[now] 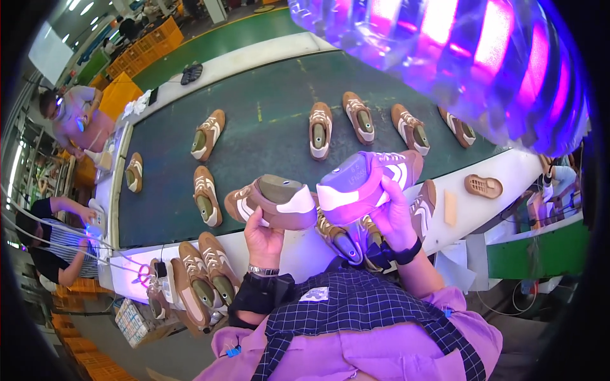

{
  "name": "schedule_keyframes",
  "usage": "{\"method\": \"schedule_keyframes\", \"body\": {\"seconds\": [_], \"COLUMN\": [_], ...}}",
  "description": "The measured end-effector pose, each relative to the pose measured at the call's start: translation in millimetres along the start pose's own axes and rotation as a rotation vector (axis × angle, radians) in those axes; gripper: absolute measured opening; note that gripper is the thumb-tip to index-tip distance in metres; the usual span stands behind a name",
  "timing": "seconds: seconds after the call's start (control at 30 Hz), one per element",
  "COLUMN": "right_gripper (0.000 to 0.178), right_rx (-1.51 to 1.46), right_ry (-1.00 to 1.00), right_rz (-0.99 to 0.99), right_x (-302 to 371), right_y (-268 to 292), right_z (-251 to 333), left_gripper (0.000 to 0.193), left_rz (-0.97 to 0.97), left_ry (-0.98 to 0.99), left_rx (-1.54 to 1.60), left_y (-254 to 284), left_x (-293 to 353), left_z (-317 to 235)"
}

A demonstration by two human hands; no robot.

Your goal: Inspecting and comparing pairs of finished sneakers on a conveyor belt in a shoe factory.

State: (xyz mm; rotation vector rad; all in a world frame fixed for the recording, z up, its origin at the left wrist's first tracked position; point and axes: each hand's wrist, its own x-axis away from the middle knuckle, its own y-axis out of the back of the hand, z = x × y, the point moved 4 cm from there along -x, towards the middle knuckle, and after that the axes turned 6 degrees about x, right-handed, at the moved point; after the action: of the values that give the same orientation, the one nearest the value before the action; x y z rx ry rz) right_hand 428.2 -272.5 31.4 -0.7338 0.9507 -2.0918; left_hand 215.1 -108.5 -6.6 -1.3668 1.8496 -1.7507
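I hold up two brown sneakers with white trim, heels turned toward each other and nearly touching. My left hand (pixel 264 240) is closed on the left sneaker (pixel 254 202), thumb against its side. The right sneaker (pixel 356 188), tinted purple by the light, is gripped from its right side by my right hand (pixel 395 219). An olive shoe last (pixel 279 187) fills the left one's opening; a last sits in the right one too. Below my hands more sneakers (pixel 343 238) stand at the near edge, partly hidden by the held pair and my right wrist.
A dark green conveyor belt (pixel 267 140) carries several similar sneakers (pixel 321 130). More sneakers (pixel 194 270) stand at the near left. A loose sole (pixel 483 186) lies on the white ledge at right. A glowing purple lamp housing (pixel 470 57) hangs at upper right. Two people (pixel 63 235) work at left.
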Motion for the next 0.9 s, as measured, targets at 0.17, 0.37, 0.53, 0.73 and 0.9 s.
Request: {"method": "schedule_keyframes", "body": {"seconds": [0.17,0.37,0.53,0.73,0.9], "right_gripper": [0.043,0.041,0.039,0.04,0.041], "right_rx": [0.017,0.033,0.046,0.024,0.019], "right_ry": [0.024,0.019,0.07,0.037,0.015], "right_rz": [-0.073,-0.117,-0.103,-0.132,-0.156], "right_x": [2,2,0,-1,2], "right_y": [-4,4,14,14,9], "right_z": [-5,-11,-17,-20,-19], "left_gripper": [0.043,0.04,0.04,0.039,0.04], "left_rz": [0.017,-0.044,-0.032,-0.066,-0.065], "left_ry": [-0.056,-0.079,-0.038,-0.079,-0.073], "left_rx": [-0.053,-0.054,-0.051,-0.064,-0.063], "left_y": [-4,-4,1,-8,-3], "left_x": [2,4,0,5,3], "left_z": [8,13,14,16,15]}}
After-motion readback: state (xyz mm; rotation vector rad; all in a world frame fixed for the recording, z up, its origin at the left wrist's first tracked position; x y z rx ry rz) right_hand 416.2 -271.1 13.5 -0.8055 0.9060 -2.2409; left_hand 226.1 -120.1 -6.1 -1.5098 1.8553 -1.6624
